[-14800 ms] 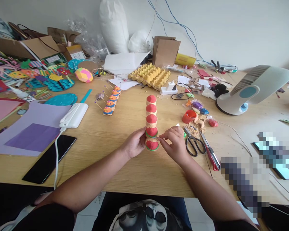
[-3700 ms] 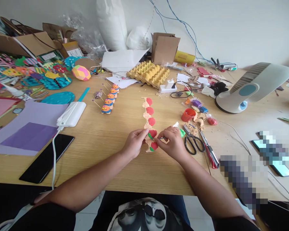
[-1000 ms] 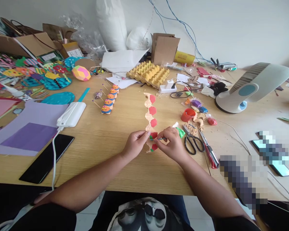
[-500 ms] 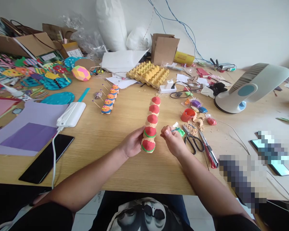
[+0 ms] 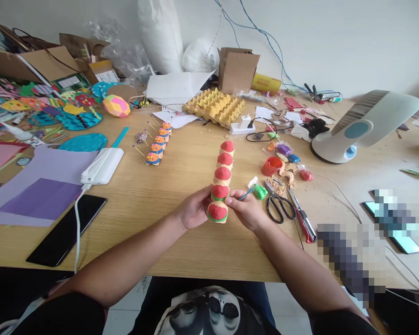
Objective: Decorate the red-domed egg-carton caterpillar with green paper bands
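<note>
My left hand [image 5: 196,208] is closed on the left edge of an egg carton strip [image 5: 221,184], near its lower end. Red clay covers the strip's several bumps, and green clay edges the two bumps closest to me. A slim blue clay tool [image 5: 246,194] sticks out of my right hand [image 5: 245,208], its far part hidden by the fingers. The right thumb and fingertips press against the strip's right side, by the second bump from the bottom. Just right of that hand lies a bag of green clay [image 5: 260,191], beside black-handled scissors [image 5: 280,204].
A red utility knife [image 5: 304,218], a red cup [image 5: 272,165] and clay packs [image 5: 284,150] lie to the right, before a white fan [image 5: 356,130]. A decorated caterpillar strip [image 5: 159,143], power bank [image 5: 103,166] and black phone [image 5: 67,231] are leftward. Yellow egg trays [image 5: 214,108] stand behind.
My right hand has moved left from beside the strip to touch its right side, uncovering more of the green clay bag. The strip has shifted very slightly right.
</note>
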Demonstrator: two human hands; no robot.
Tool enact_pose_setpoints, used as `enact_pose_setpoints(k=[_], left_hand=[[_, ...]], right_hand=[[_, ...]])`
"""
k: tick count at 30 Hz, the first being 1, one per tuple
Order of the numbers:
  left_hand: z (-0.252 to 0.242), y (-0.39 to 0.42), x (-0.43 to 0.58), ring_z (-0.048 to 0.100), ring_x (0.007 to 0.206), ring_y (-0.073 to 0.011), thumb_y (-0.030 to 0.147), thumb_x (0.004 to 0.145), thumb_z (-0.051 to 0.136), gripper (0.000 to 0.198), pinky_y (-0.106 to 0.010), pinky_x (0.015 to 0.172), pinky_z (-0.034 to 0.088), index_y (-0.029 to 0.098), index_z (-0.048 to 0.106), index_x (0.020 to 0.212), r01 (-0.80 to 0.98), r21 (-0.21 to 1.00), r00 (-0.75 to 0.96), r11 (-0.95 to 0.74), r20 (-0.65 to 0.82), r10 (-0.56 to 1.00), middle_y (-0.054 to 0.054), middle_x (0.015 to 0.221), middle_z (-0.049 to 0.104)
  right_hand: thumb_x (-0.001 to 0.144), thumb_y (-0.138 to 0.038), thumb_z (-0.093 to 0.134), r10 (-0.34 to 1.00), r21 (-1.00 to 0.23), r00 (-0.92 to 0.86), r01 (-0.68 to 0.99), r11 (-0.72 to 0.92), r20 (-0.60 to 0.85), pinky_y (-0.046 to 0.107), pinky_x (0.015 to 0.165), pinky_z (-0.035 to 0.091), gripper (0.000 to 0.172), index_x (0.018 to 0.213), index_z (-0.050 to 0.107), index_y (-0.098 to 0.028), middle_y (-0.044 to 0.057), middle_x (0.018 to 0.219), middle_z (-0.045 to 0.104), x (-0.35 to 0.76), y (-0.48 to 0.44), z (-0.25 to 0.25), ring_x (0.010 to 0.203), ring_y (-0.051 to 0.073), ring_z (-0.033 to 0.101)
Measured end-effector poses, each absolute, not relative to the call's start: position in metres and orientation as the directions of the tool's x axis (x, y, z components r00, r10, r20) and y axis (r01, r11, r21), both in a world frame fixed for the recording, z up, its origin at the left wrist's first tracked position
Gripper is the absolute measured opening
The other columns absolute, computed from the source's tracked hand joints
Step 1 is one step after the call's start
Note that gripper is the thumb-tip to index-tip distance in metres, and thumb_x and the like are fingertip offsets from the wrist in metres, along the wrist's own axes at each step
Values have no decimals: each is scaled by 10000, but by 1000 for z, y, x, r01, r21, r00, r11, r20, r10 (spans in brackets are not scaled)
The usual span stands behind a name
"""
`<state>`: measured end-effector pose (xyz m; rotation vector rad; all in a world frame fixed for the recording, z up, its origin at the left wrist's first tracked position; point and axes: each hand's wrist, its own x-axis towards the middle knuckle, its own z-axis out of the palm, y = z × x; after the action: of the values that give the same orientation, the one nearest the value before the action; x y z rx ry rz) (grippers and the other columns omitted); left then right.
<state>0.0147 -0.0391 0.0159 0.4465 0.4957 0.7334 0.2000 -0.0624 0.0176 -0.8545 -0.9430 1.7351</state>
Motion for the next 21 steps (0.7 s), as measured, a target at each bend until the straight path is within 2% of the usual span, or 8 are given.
enact_pose_setpoints(k=[6,9,15,21], left_hand=[[12,-38,15,641,854,-143,381,960,631,297,-257,793,555,117,733,1048,-513,569,637,642,-249,730,-75,985,697],[14,-39,16,636,831,-148,397,944,650,284,-263,768,555,135,738,1010,-508,579,642,638,-238,729,-73,962,686],[18,-41,17,603,756,-151,433,894,707,269,-284,679,557,168,731,933,-500,581,638,642,-254,727,-50,868,654],[16,-40,16,608,779,-137,438,866,743,284,-271,696,560,167,727,946,-500,569,628,653,-281,726,-42,883,668]], right_hand=[[698,-427,905,950,-869,-285,-429,-247,-129,293,752,478,289,746,755,-185,-6,708,702,198,-64,19,709,134,604],[709,-428,898,956,-875,-267,-427,-228,-119,285,734,475,292,702,734,-186,-14,678,682,197,-65,19,692,129,590],[697,-508,887,943,-839,-306,-471,-271,-133,320,746,524,345,735,733,-202,2,691,703,196,-65,18,692,160,631],[733,-510,863,936,-827,-330,-486,-282,-125,331,770,538,335,774,736,-203,4,709,713,197,-66,17,706,164,650]])
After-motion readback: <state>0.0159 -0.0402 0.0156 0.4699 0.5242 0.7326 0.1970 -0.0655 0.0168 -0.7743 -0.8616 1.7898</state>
